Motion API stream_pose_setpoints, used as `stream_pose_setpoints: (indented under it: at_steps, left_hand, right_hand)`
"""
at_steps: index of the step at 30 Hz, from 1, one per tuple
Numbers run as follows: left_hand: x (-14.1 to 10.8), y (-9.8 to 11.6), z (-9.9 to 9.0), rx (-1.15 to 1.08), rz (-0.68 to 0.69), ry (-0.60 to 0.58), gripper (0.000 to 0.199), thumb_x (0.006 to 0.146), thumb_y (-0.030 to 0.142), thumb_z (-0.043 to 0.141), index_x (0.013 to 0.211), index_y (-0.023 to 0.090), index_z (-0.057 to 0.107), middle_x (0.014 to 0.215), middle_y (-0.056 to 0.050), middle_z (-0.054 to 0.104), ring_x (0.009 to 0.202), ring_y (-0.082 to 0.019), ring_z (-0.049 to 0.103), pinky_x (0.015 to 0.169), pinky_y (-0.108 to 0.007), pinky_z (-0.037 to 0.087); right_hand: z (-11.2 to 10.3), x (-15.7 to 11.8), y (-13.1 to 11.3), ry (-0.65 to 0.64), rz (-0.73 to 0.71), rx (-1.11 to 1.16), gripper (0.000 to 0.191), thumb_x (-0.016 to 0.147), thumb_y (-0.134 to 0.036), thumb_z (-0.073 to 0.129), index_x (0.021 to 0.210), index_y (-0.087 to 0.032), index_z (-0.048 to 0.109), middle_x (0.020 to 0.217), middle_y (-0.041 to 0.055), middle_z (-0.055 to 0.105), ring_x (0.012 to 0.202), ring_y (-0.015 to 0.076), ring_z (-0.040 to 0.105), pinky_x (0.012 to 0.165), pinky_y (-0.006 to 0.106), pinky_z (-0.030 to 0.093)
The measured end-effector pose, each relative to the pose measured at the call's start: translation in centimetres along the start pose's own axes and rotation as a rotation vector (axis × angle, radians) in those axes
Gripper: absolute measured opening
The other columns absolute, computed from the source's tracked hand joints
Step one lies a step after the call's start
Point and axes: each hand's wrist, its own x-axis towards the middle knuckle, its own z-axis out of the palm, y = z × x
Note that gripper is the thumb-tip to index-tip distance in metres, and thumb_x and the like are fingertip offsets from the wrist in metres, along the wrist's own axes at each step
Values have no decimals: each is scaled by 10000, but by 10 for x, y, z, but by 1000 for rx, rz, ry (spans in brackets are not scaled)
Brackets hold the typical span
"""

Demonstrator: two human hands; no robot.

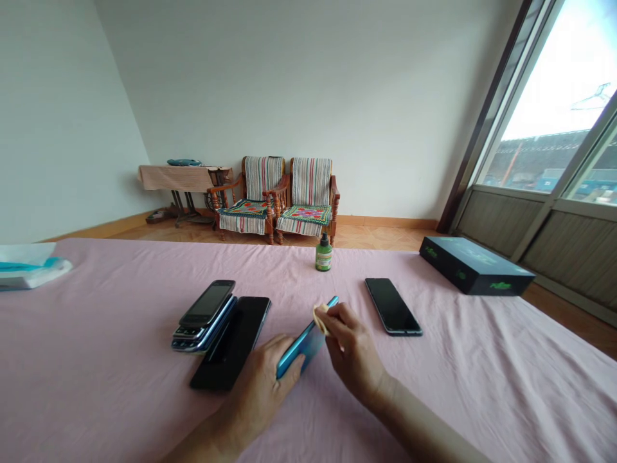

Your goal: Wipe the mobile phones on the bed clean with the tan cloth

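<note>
A blue smartphone (301, 347) is tilted on its edge in front of me, its shiny back partly showing. My left hand (264, 376) is closed round its lower end, thumb on the back. A small pale yellow cloth (321, 319) is pinched in my right hand (351, 347), pressed against the phone's upper edge. Left of my hands lies a large black phone (234, 344). Beside it and partly over it is a stack of phones, with a grey phone (209, 303) on top. To the right, another black smartphone (393, 307) lies face up.
A green spray bottle (324, 254) stands near the far edge of the pink cloth (457, 386). At the right is a black box (475, 263); at the far left, a white and teal packet (33, 273). Two wooden chairs (308, 199) stand by the wall beyond.
</note>
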Motion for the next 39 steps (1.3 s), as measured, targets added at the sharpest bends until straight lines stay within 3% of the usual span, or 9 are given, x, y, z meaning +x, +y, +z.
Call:
stream_pose_setpoints:
  at_steps: [3, 5, 8, 11, 13, 21, 30, 35, 39]
  left_hand:
    - [0, 1, 0, -59, 1, 9, 164, 922, 258, 460, 884, 195, 607, 844, -26, 643, 786, -175, 612, 723, -247, 455]
    - [0, 1, 0, -51, 0, 14, 159, 917, 253, 469, 885, 192, 612, 842, -27, 642, 785, -177, 611, 720, -249, 454]
    - [0, 2, 0, 10, 1, 19, 163, 908, 244, 474, 864, 181, 618, 821, -30, 632, 761, -181, 604, 701, -257, 450]
    - [0, 2, 0, 43, 4, 22, 191, 914, 258, 461, 830, 177, 612, 811, -32, 628, 748, -179, 600, 693, -260, 444]
    - [0, 1, 1, 51, 1, 21, 207, 922, 267, 449, 826, 176, 609, 795, -29, 622, 733, -175, 595, 686, -259, 439]
    - [-2, 3, 1, 45, -1, 5, 209, 924, 269, 431, 830, 173, 590, 798, -39, 612, 733, -178, 583, 681, -257, 440]
    - [-1, 3, -1, -3, 8, 0, 236, 935, 300, 425, 850, 172, 604, 771, -24, 604, 700, -169, 573, 651, -240, 423]
    - [-1, 3, -1, 11, 6, 16, 213, 913, 276, 466, 792, 165, 602, 753, -24, 599, 691, -168, 572, 645, -242, 422]
    - [-1, 3, -1, -24, 31, 27, 203, 916, 268, 459, 853, 165, 623, 773, -27, 619, 695, -164, 572, 647, -242, 427]
  right_hand:
    - [6, -6, -14, -102, -64, -3, 321, 915, -116, 401, 1135, -185, 624, 886, 76, 561, 807, 182, 543, 724, 292, 478]
    - [5, -5, -10, -88, -55, -11, 335, 912, -112, 406, 1160, -185, 619, 890, 76, 569, 814, 180, 551, 732, 291, 480]
    - [-2, 2, 12, 64, 62, -48, 343, 877, -98, 433, 1136, -176, 644, 877, 68, 582, 779, 165, 571, 706, 270, 476]
    - [-10, 8, 33, 241, 215, -85, 250, 878, -172, 477, 991, -180, 700, 829, 53, 605, 705, 149, 584, 648, 251, 461]
    - [-12, 10, 39, 294, 264, -76, 221, 887, -233, 495, 907, -181, 709, 801, 46, 616, 672, 142, 585, 630, 243, 451]
    - [0, 8, 41, 254, 291, 24, 140, 842, -183, 529, 835, -172, 669, 757, 26, 616, 655, 142, 587, 598, 222, 443]
    - [3, 5, 33, 208, 173, 79, 228, 814, -64, 496, 881, -195, 670, 844, 40, 648, 777, 157, 621, 709, 241, 479]
    - [-1, 6, 35, 238, 186, 46, 222, 812, -65, 491, 847, -197, 666, 827, 40, 646, 777, 165, 622, 719, 255, 477]
    - [1, 4, 31, 135, 115, 101, 239, 816, -65, 488, 897, -205, 664, 858, 44, 636, 788, 161, 617, 716, 250, 480]
